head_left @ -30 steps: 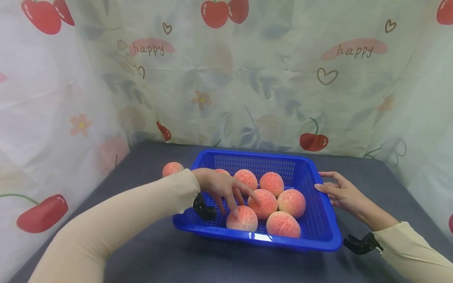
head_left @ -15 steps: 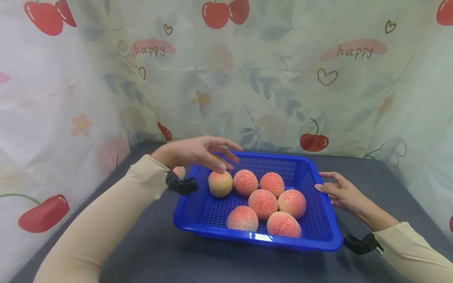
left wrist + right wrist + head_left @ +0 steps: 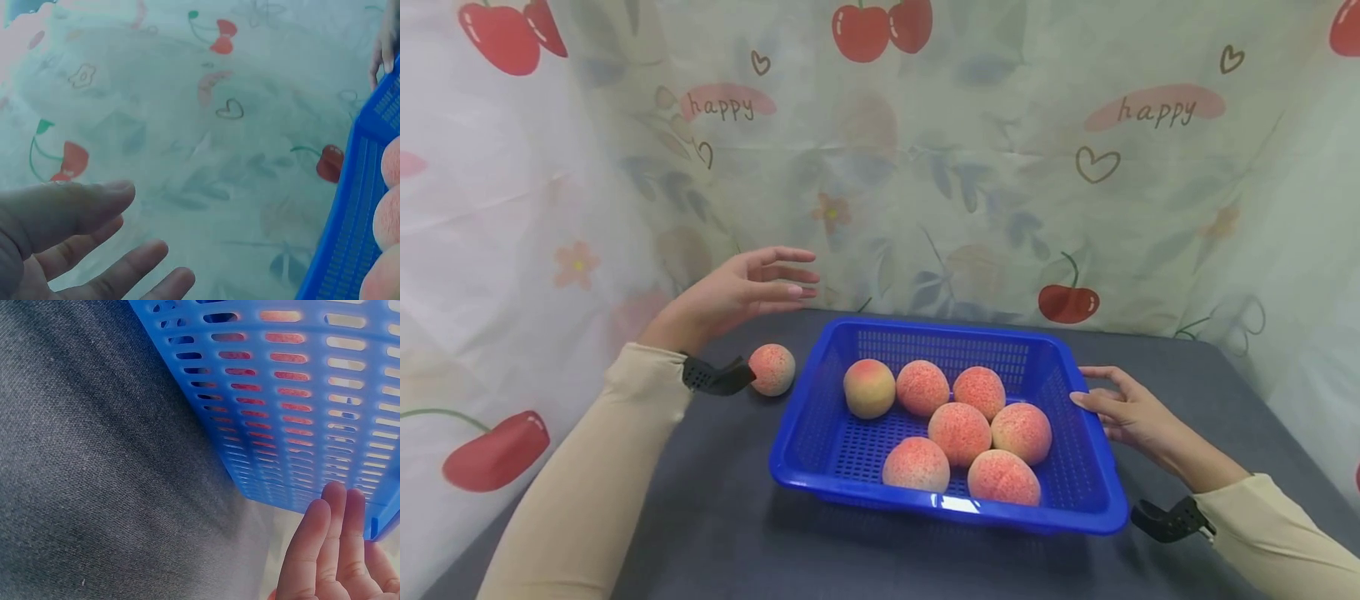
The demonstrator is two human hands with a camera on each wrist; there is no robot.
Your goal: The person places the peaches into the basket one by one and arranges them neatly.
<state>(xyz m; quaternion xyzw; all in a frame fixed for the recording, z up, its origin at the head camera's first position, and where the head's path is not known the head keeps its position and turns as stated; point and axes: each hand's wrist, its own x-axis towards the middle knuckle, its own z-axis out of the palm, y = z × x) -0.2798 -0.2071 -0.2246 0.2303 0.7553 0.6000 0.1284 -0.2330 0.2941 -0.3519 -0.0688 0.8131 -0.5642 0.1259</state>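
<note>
My left hand (image 3: 741,287) is raised behind a loose peach (image 3: 772,369) on the table, to the left of the blue plastic basket (image 3: 805,417). Its fingers are spread and relaxed, with nothing in them, as the left wrist view also shows. My right hand (image 3: 1123,408) holds the basket's right rim, the thumb on top. In the right wrist view its fingers (image 3: 334,531) lie against the outer wall, under the rim. Several peaches sit inside the basket, among them a yellower peach (image 3: 869,389) at the back left and a pale peach (image 3: 916,464) near the front.
A dark grey cloth (image 3: 715,500) covers the table. Behind it and on both sides hangs a printed curtain (image 3: 880,183) with cherries and hearts. Black wrist straps (image 3: 718,377) sit on both wrists.
My left hand has come up out of the basket and moved left and back, uncovering the yellower peach and the loose one. My right hand and the basket have stayed put.
</note>
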